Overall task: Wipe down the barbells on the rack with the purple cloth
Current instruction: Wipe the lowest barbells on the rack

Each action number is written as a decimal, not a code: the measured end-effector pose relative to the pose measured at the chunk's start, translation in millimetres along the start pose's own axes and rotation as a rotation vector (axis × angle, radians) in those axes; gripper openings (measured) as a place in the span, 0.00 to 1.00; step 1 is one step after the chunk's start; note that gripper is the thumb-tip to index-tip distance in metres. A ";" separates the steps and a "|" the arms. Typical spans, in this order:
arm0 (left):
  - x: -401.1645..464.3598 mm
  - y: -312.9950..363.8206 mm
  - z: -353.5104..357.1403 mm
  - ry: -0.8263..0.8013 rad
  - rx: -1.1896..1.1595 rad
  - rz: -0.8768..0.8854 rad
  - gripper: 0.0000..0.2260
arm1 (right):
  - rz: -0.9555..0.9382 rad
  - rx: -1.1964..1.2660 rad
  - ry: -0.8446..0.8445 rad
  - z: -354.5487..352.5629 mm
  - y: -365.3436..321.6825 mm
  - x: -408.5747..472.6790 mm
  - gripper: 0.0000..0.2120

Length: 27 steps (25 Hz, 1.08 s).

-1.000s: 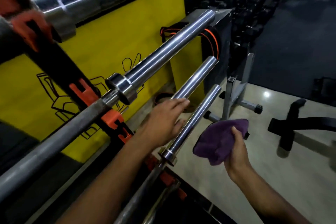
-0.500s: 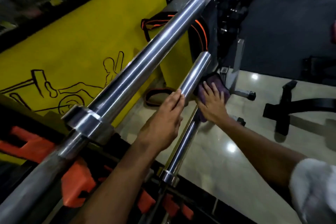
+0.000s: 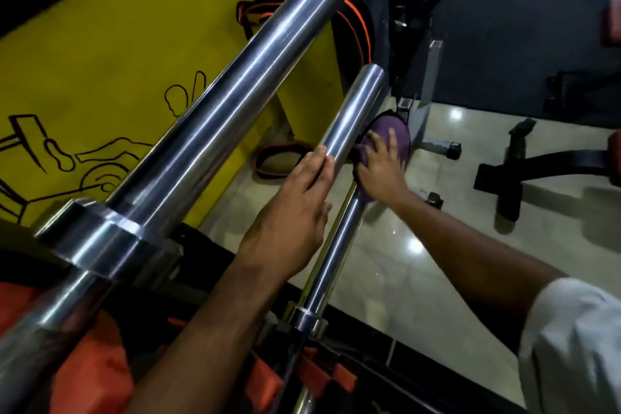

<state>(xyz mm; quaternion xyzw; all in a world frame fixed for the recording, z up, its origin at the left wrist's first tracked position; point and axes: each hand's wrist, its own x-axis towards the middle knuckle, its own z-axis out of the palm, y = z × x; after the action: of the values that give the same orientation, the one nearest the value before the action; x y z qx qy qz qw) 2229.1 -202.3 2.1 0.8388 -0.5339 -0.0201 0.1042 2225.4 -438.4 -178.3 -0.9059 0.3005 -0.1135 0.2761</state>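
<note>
Three chrome barbell sleeves jut from the rack toward the far right. The top barbell is thick and nearest my head. My left hand rests with straight fingers on the middle barbell. My right hand presses the purple cloth with spread fingers against the far end of the lowest barbell, whose tip is hidden under the cloth. The orange and black rack brackets hold the bars at the bottom left.
A yellow wall with black line drawings runs along the left. A lifting belt lies on the floor by it. A metal stand and a black bench base sit on the glossy tile floor to the right.
My right hand carried the cloth from open air beside the bars onto the end of the lowest barbell and now presses it there. My head moved closer to the bars.
</note>
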 end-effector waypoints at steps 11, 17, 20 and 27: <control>-2.2 5.3 -8.8 -0.004 -0.008 -0.031 0.29 | 0.051 0.153 0.058 0.4 -9.5 4.7 0.24; -0.3 3.7 -9.3 -0.004 -0.049 -0.035 0.29 | 0.037 0.165 0.058 4.4 -6.3 4.6 0.23; 0.5 3.9 -10.9 0.003 -0.054 -0.038 0.29 | 0.097 0.403 0.120 -9.9 -5.6 24.8 0.22; -1.9 3.7 -6.5 0.004 -0.090 -0.015 0.30 | 0.657 1.794 0.052 4.4 5.8 -6.2 0.31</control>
<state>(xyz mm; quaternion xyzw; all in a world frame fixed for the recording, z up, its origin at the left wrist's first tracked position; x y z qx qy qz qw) 2226.0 -201.1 9.0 0.8372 -0.5262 -0.0433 0.1426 2219.3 -436.6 -185.5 -0.2243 0.3469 -0.2384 0.8789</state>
